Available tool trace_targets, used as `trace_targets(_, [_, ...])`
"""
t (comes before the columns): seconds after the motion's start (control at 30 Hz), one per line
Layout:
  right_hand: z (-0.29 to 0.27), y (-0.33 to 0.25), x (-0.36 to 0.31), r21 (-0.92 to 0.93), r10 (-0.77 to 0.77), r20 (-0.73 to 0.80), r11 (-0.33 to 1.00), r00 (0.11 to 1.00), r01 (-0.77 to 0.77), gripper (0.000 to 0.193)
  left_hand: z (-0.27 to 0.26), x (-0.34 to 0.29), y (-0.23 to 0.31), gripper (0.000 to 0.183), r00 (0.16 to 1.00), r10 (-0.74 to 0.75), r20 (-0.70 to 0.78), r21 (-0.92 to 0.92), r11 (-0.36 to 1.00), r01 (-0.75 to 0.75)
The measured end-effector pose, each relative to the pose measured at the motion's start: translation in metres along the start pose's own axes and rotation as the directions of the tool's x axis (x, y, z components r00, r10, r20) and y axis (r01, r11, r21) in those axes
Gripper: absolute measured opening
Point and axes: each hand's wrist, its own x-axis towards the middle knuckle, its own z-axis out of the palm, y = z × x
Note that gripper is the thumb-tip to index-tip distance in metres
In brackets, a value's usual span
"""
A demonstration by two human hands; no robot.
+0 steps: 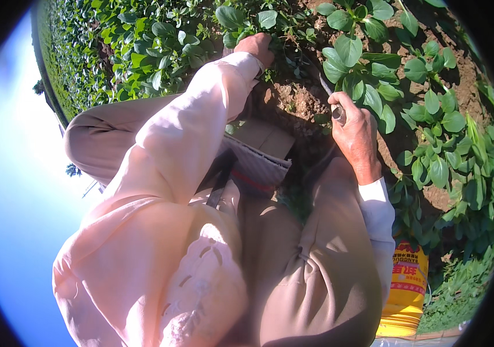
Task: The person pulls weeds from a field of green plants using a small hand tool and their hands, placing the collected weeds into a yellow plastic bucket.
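My right hand [356, 136] is closed around the wooden handle [338, 114] of a small hand tool. Its narrow metal blade [325, 85] points up and left over the brown soil; the tip's shape is hard to make out. Farther left, my left hand [257, 48] reaches down among low green weeds [293, 43], its fingers curled at their stems. Whatever lies in those fingers is hidden. Just beyond the blade grows a broad-leaved green plant [348, 52], close to my right hand.
Dense leafy plants [154, 49] fill the far left, and more broad-leaved plants [438, 133] stand on the right. A piece of cardboard [264, 137] lies between my bent legs [316, 254]. Beside my right forearm is a yellow bucket [403, 306].
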Motion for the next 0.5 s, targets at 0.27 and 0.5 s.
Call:
trace_targets(0.27, [0.027, 0.009, 0.013, 0.101, 0.024, -0.050, 0.995, 0.998, -0.018, 0.028, 0.010, 0.002, 0.005, 0.032, 1.000, -0.003, 0.010, -0.060, 0.998, 0.003])
trace_targets(0.5, [0.001, 0.001, -0.023, 0.061, 0.038, -0.033, 0.997, 0.999, -0.036, 0.023, 0.039, -0.039, -0.001, 0.024, 0.991, 0.124, -0.049, -0.145, 0.981, -0.130])
